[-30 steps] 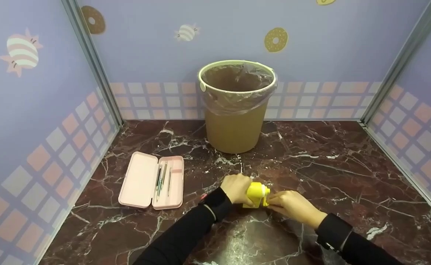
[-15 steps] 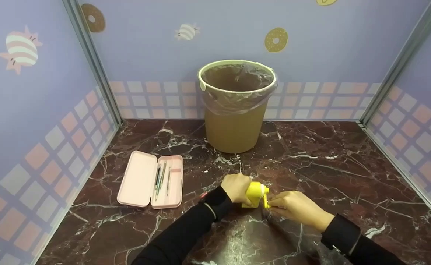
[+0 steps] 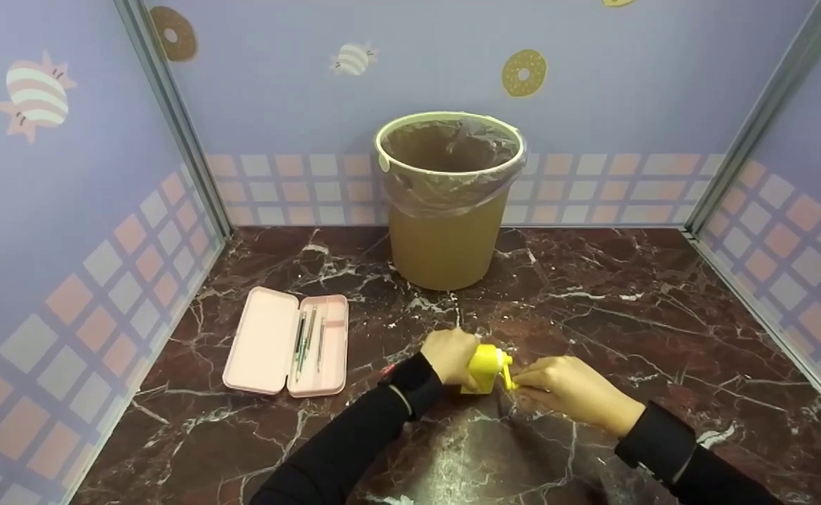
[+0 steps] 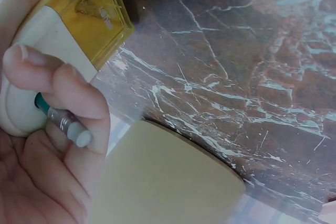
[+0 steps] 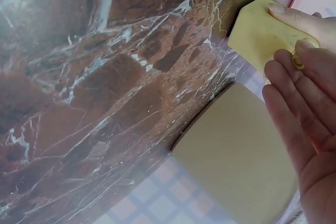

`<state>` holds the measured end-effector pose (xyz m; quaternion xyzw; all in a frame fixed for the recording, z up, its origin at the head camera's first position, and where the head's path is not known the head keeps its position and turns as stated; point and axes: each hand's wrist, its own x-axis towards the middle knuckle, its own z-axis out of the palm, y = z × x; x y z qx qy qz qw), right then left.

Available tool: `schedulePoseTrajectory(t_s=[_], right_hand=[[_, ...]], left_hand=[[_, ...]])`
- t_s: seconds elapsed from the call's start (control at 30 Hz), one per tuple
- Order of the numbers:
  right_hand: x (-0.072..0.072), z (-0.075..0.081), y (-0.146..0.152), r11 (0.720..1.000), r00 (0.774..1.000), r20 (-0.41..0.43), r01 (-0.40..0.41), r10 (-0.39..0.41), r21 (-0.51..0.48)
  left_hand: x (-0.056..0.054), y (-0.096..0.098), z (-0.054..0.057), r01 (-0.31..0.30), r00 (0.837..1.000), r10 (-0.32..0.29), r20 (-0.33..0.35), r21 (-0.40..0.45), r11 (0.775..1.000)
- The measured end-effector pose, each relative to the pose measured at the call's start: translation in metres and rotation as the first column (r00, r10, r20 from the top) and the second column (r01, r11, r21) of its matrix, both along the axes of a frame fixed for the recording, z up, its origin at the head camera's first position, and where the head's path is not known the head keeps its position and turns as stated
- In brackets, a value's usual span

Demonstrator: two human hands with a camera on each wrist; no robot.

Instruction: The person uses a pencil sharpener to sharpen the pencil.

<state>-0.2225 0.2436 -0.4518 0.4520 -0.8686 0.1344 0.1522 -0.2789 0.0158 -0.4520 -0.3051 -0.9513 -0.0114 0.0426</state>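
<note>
A yellow crank pencil sharpener stands on the marble-patterned table. My left hand grips its body from the left. In the left wrist view, the eraser end of a green pencil sticks out of the sharpener's pale face, among my left fingers. Dark bits lie inside the amber see-through shavings drawer. My right hand pinches the small knob of the crank handle between thumb and index finger; the knob's end shows in the right wrist view.
A pink pencil case lies open on the left with several pencils inside. Behind the hands stands a tan waste bin with a clear liner. Patterned wall panels enclose the back and sides. A small red item peeks out by the left wrist.
My right hand has shifted slightly right and up, and the crank handle has changed its angle. The left hand stays on the pencil sharpener.
</note>
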Motion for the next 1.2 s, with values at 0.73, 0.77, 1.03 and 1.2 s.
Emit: schedulePoseTrajectory(t_s=[0.73,0.77,1.03,1.2], right_hand=[[-0.003,0.016,0.000,1.000,0.996,-0.088,-0.003,0.002,-0.015],[-0.003,0.016,0.000,1.000,0.996,-0.091,-0.002,0.001,-0.015],[-0.004,0.019,-0.001,0.999,0.996,-0.087,0.035,-0.035,0.001],[-0.004,0.020,0.000,0.998,0.995,-0.084,0.057,-0.057,-0.002]], left_hand=[[-0.001,-0.002,0.000,0.035,0.999,-0.035,-0.006,0.020,0.999],[-0.002,-0.002,0.000,0.035,0.999,-0.035,-0.001,0.020,0.999],[-0.003,-0.004,0.001,0.039,0.999,-0.040,0.030,0.033,0.999],[-0.003,-0.004,0.000,0.048,0.998,-0.049,0.030,0.037,0.998]])
